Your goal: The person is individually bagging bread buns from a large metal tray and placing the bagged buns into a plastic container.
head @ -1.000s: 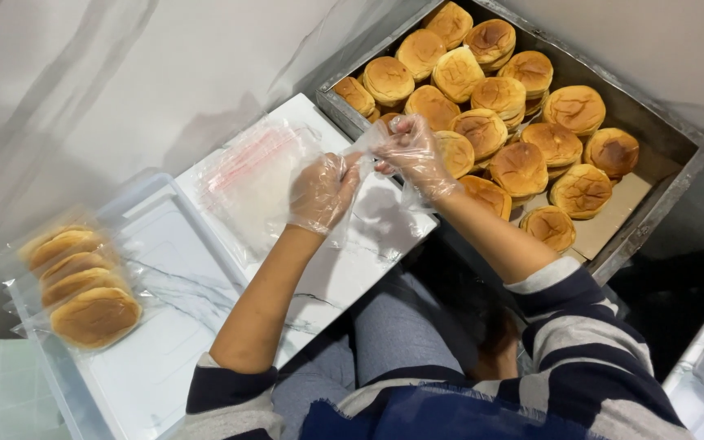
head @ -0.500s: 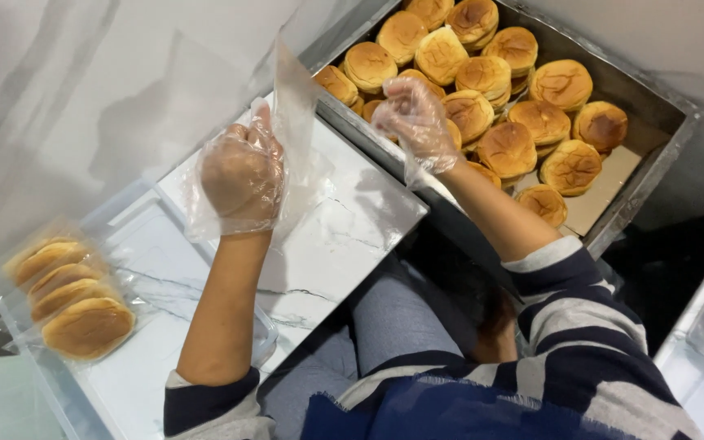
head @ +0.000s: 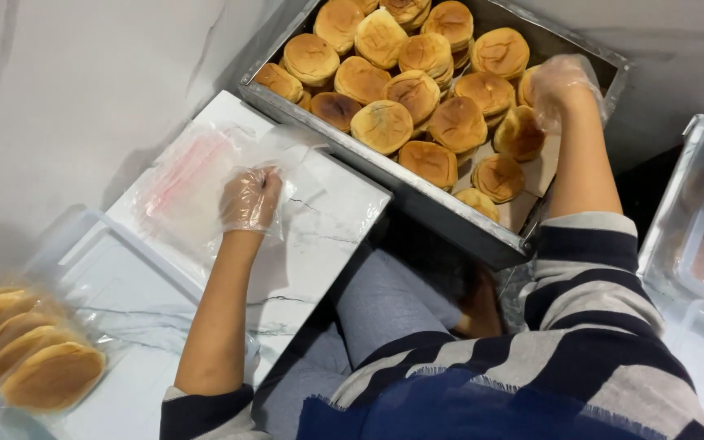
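My left hand (head: pixel 248 198), in a thin clear glove, pinches the edge of a clear plastic bag (head: pixel 182 191) that lies on a white marble-look board (head: pixel 327 220). My right hand (head: pixel 560 81), also gloved, reaches into a metal tray (head: pixel 450 216) full of round golden buns and rests on a bun (head: pixel 519 130) at the tray's right side. Whether its fingers grip the bun I cannot tell.
A filled clear bag of several buns (head: pixel 30 350) lies at the lower left in a clear plastic bin (head: pixel 75 236). Another clear container (head: pixel 694 244) stands at the right edge. My legs and a striped top fill the bottom of the view.
My left hand lowered the clear bag from the air onto the white board. My right hand moved from the tray's near-left buns to its right side.
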